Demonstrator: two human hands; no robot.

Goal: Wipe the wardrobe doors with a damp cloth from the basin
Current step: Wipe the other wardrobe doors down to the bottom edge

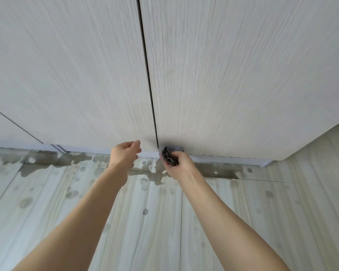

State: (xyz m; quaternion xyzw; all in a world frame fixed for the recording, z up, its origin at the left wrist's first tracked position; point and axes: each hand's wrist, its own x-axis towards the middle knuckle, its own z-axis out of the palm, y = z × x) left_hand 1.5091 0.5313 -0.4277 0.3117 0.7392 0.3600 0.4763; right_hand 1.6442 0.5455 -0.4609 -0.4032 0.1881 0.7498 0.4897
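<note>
Two hands reach low: the right hand (179, 163) has its fingers (176, 154) curled tight round a bunched grey cloth (172, 153), pressed against the foot of the right wardrobe door (243, 75) — the left hand (125, 153) hangs loosely curled, holding nothing, before the left wardrobe door (76, 75). No writing shows. Below, the pale tiled floor (243, 212) is blotched with wet patches (219, 170).

Pale wood-grain floor tiles (47, 212) with dark grout lines carry wet patches (217, 171) along the far white plinth (223, 158), under soft, even light.
</note>
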